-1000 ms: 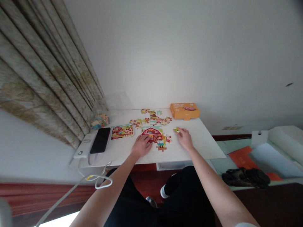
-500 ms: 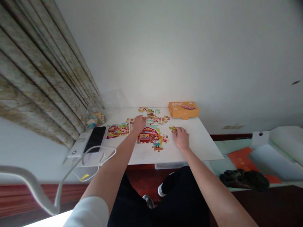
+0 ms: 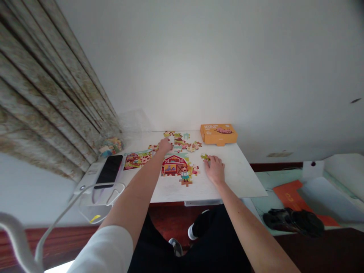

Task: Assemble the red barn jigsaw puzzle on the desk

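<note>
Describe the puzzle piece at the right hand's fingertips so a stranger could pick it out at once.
On the white table, find the orange box at the far edge. Just below it, the right hand rests on the table with a yellow-green puzzle piece at its fingertips. That piece stands out by its colour and by lying slightly apart from the assembled red barn.

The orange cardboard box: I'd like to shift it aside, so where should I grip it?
Probably by its near long edge, coming from above and your side with your right hand. The orange cardboard box lies flat and is shallow, and its far edge sits close to the wall, leaving little room behind it.
</note>
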{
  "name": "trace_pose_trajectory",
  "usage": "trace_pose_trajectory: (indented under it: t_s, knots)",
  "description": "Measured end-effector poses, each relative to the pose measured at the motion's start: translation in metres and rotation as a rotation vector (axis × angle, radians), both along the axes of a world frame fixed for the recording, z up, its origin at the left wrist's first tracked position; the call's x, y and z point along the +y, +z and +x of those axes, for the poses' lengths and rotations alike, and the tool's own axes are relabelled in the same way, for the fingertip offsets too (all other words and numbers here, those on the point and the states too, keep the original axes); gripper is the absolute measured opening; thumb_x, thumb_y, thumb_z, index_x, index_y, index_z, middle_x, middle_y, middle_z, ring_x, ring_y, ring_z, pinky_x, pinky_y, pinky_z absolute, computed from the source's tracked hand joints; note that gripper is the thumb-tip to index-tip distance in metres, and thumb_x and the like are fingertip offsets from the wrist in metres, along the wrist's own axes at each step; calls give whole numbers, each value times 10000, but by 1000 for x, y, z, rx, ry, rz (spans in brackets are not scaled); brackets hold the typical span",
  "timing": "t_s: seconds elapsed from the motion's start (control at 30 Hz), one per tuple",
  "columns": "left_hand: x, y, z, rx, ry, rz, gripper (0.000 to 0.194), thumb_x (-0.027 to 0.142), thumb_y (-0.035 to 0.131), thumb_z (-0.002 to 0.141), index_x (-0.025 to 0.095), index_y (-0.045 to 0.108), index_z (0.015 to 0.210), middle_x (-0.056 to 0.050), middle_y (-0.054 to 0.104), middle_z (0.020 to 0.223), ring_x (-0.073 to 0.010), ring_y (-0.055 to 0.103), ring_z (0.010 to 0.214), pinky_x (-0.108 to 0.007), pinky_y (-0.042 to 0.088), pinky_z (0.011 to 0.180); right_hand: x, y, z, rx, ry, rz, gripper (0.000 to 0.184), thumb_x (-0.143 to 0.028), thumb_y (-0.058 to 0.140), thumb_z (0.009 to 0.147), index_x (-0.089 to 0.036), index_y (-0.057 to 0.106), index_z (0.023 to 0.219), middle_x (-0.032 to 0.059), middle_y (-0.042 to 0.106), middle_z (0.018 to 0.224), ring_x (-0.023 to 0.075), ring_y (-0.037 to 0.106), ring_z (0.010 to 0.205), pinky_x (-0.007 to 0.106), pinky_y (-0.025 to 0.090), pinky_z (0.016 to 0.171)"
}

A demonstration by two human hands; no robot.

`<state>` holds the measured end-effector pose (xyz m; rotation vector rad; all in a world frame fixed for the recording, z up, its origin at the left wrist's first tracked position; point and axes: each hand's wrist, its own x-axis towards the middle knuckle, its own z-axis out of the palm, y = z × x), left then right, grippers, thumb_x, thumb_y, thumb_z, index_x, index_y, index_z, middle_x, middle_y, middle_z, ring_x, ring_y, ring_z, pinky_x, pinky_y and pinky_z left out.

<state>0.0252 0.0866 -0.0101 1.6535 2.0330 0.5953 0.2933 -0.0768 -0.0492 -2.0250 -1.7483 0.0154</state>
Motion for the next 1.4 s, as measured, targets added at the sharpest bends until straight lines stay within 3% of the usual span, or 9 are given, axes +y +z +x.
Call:
trace_pose_trajectory:
  t_s: [0.17,0.3,0.47,0.63,0.83,0.97,1.1,1.23,1.4]
  knots:
    - [-4,7,-7,-259,81,118,239,144,733,727,155,715,965,-108,768,991,-244,716,961,-316,527,838,0,2,-1,2,-3,-18,355,-382,465,1019,-185,652,1247,166,660,1283,320,568,1154,423,438,922]
    - [-28,16,-13,-448,124,222,266,218,709,778,152,711,1036,-79,762,1000,-187,715,884,-287,549,778,-1,3,0,15,6,-18,362,-385,464,1021,-184,649,1258,172,652,1289,323,564,1162,422,434,922]
    - [-106,0,-34,-878,118,210,357,355,830,659,172,704,938,-38,736,883,-166,696,784,-268,555,684,-1,1,1,-2,13,9,365,-388,456,1020,-177,653,1242,168,661,1268,314,567,1134,410,428,910]
    - [-182,-25,-50,-949,143,78,423,430,902,548,179,696,819,-28,723,789,-165,679,719,-254,544,611,-3,2,-1,-30,25,19,369,-383,456,1024,-169,654,1249,161,665,1266,314,569,1124,409,410,910]
    - [-205,-33,-54,-850,95,50,379,455,869,587,187,691,788,-28,723,740,-175,674,687,-266,529,600,-14,7,-2,-32,193,65,342,-385,493,1016,-175,666,1223,156,673,1282,310,559,1190,426,382,993]
    - [-207,-31,-61,-623,4,106,224,412,739,770,205,719,851,-43,748,793,-204,701,741,-316,561,688,-26,8,-16,25,366,116,298,-372,524,1007,-190,687,1178,138,688,1270,290,566,1237,426,388,1044]
    - [-216,-23,-69,-292,-229,268,184,335,664,875,223,740,1001,-74,774,999,-234,718,931,-378,563,906,-35,9,-49,94,467,90,296,-367,527,1014,-221,697,1207,119,673,1331,259,562,1288,420,394,1100]
    - [-225,-11,-66,-13,-563,298,312,273,741,864,258,707,1174,-84,724,1253,-275,648,1213,-445,475,1089,-38,9,-72,40,588,-21,341,-377,533,1015,-258,672,1303,109,604,1468,280,501,1386,541,304,1182]
    - [-223,-3,-59,91,-652,178,323,243,762,860,265,675,1170,-76,705,1279,-283,634,1226,-455,480,1063,-38,9,-72,9,605,-59,345,-369,526,1023,-271,668,1322,99,596,1486,283,494,1398,584,294,1183]
